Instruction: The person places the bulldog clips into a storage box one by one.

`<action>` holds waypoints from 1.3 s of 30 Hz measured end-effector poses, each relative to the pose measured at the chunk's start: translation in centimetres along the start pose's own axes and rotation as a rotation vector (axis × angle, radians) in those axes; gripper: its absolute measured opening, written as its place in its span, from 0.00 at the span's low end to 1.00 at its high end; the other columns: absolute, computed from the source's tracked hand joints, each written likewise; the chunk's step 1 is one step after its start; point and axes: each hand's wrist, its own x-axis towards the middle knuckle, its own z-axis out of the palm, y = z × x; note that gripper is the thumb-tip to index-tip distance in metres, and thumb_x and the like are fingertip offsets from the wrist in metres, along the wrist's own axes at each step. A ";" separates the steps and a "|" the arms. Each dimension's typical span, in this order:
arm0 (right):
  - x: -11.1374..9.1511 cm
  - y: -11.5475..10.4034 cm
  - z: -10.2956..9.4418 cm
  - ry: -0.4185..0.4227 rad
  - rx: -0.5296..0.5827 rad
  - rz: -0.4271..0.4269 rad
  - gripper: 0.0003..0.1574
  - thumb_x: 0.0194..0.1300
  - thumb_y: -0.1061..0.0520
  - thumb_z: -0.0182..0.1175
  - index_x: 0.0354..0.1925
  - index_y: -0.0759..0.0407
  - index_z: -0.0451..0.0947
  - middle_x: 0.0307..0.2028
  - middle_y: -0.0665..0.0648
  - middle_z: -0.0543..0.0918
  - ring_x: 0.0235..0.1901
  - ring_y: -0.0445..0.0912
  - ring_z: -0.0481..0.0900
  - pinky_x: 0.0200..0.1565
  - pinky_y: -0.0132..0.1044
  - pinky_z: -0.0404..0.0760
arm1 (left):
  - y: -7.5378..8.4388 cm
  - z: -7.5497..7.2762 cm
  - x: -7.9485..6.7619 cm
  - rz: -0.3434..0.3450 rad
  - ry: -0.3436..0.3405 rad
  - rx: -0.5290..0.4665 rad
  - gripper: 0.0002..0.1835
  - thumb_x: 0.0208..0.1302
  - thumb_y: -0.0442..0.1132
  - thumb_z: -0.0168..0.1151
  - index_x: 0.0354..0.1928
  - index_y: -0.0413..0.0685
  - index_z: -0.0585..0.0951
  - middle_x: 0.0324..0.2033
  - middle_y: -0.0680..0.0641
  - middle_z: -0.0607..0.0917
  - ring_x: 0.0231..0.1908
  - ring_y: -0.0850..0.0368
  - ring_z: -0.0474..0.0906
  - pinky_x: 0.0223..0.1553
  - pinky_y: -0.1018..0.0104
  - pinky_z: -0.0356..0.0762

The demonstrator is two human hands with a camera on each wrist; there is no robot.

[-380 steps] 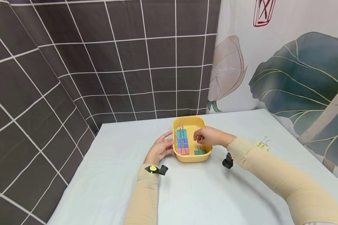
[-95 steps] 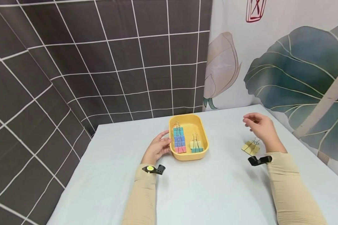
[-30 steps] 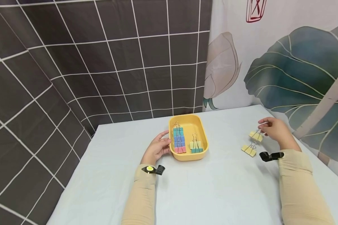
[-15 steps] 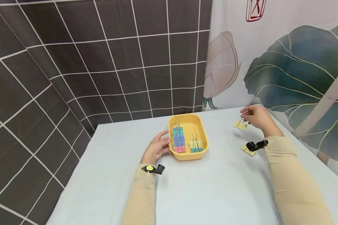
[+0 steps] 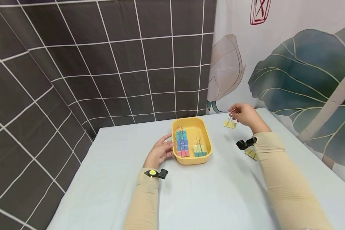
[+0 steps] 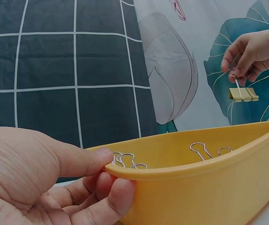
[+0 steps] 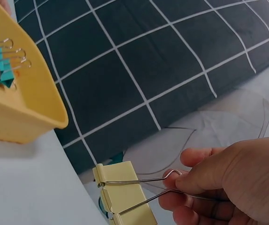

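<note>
My right hand (image 5: 245, 116) pinches the wire handles of a yellow binder clip (image 5: 230, 124), held in the air right of the yellow tray (image 5: 192, 161). The right wrist view shows that clip's yellow body (image 7: 127, 194) hanging beyond the fingertips. With thumb and fingers, my left hand (image 5: 158, 152) grips the tray's left rim (image 6: 172, 173). Inside the tray, a column of teal, blue and pink binder clips (image 5: 182, 144) lies along the left side. A pale yellow binder clip (image 5: 199, 148) and a teal binder clip (image 5: 200, 154) lie at the lower right.
Another yellow binder clip (image 5: 251, 154) lies on the white tablecloth (image 5: 201, 195), partly covered by the right wrist's camera (image 5: 246, 143). A dark gridded cloth (image 5: 126, 80) and a floral cloth (image 5: 230, 70) hang behind the table.
My right hand has lifted a yellow clip off the table at the right and carried it leftward. Since the oldest frame, a pale yellow clip has joined the teal one in the tray.
</note>
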 end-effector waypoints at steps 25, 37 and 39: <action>3.1 -3.8 3.2 -0.073 0.005 -0.069 0.11 0.72 0.65 0.58 0.50 0.66 0.79 0.41 0.64 0.83 0.37 0.53 0.83 0.38 0.44 0.86 | -0.2 -0.1 0.1 0.007 -0.009 -0.016 0.30 0.71 0.29 0.59 0.72 0.56 0.70 0.49 0.40 0.82 0.36 0.55 0.81 0.30 0.68 0.85; 3.8 -5.4 5.8 -0.123 0.010 -0.139 0.10 0.71 0.67 0.58 0.49 0.66 0.80 0.40 0.62 0.84 0.37 0.52 0.82 0.35 0.38 0.83 | -0.2 0.0 -0.1 0.015 -0.017 -0.003 0.30 0.72 0.30 0.59 0.73 0.55 0.70 0.51 0.38 0.81 0.36 0.55 0.81 0.30 0.68 0.85; 3.9 -5.6 6.2 -0.136 0.010 -0.142 0.09 0.72 0.67 0.58 0.49 0.67 0.81 0.40 0.63 0.84 0.37 0.53 0.82 0.35 0.38 0.83 | -0.2 0.0 -0.1 0.017 -0.019 -0.004 0.30 0.72 0.30 0.59 0.73 0.55 0.70 0.51 0.39 0.82 0.36 0.56 0.81 0.31 0.68 0.85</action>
